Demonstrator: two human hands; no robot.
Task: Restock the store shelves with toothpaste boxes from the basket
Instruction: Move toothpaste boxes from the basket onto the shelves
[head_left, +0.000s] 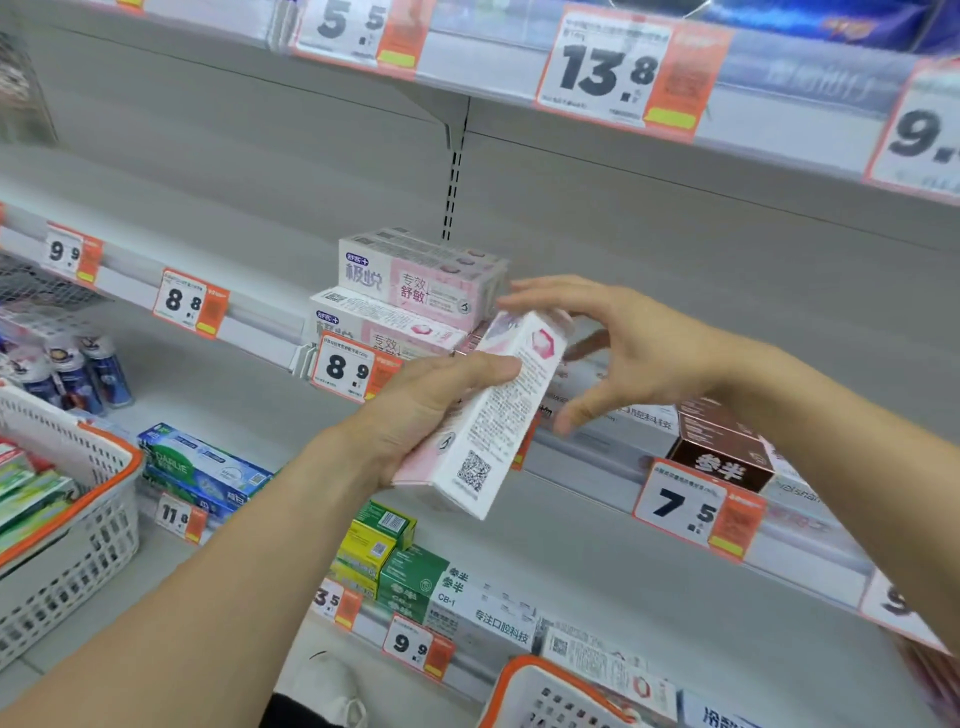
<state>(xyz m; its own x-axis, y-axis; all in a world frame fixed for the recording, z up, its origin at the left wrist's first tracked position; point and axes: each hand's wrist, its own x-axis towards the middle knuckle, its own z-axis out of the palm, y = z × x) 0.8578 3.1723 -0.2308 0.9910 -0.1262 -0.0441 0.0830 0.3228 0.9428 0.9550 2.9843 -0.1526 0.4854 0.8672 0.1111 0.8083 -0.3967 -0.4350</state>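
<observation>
My left hand (415, 410) grips a pink and white toothpaste box (493, 415), tilted with its printed back and QR code toward me, in front of the middle shelf (587, 447). My right hand (623, 348) hovers just right of the box's top end with fingers spread and holds nothing. Behind it, a stack of matching pink and white boxes (415, 291) lies on that shelf above the 8.9 price tag (348, 366). A white basket with an orange rim (78, 499) sits at the left and holds green boxes.
A brown box (722, 447) lies on the middle shelf at the right. Blue, green and yellow toothpaste boxes (384, 551) fill the lower shelf, with spray cans (78, 374) at the left. A second orange-rimmed basket (550, 696) shows at the bottom edge.
</observation>
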